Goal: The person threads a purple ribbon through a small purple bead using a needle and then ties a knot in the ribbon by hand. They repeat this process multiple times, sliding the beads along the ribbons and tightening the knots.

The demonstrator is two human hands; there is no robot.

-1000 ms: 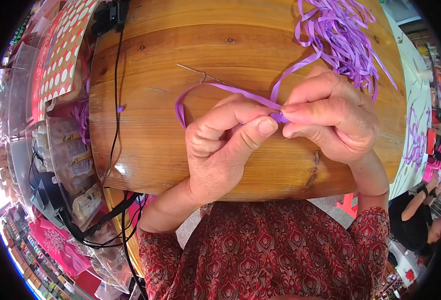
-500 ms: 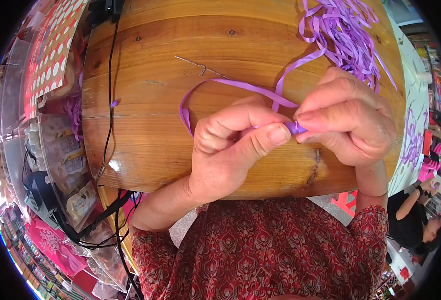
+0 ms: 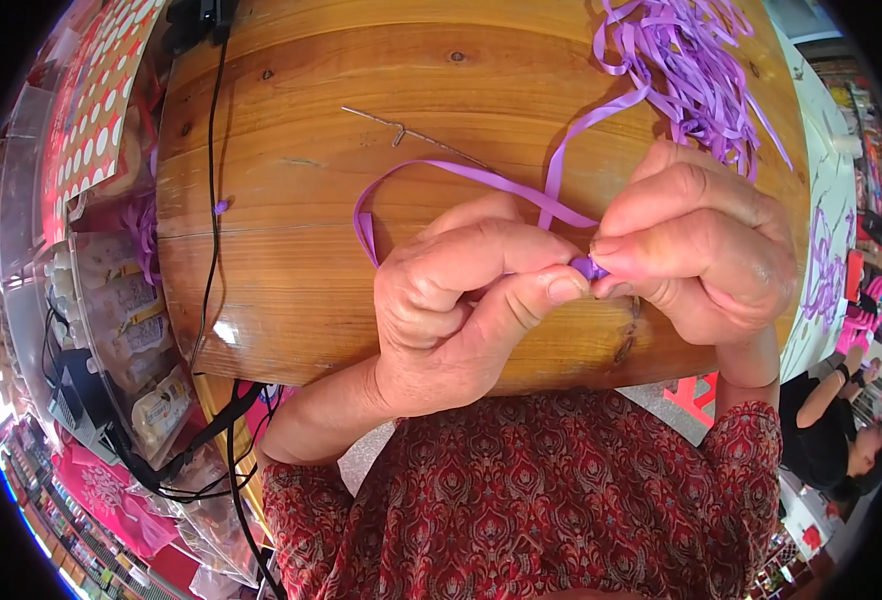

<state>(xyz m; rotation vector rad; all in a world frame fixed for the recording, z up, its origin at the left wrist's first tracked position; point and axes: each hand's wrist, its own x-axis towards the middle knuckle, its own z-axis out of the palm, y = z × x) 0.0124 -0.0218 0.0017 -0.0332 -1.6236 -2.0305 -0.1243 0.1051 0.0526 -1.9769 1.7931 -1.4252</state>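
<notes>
Between my two hands, over the near part of the wooden table, a small folded bit of purple ribbon (image 3: pixel 589 267) is pinched. My left hand (image 3: pixel 461 300) grips it between thumb and forefinger. From the other side, the thumb and fingertips of my right hand (image 3: pixel 706 245) are closed on it too. The rest of the ribbon strip (image 3: pixel 461 170) loops left above my left hand, crosses itself and runs up toward a tangled heap of purple ribbon (image 3: pixel 676 75) at the far right. A thin metal wire tool (image 3: pixel 398 130) lies beyond my left hand.
A black cable (image 3: pixel 216 180) runs down the left of the wooden table (image 3: pixel 301 240), with a small purple knot (image 3: pixel 222 207) beside it. Clear plastic boxes with packages (image 3: pixel 126 330) stand left of the table. Another person (image 3: pixel 826 430) sits at the far right.
My fingers have closed in tighter round the folded ribbon, so less of it shows. The whole view has shifted slightly; the ribbon heap looks unchanged.
</notes>
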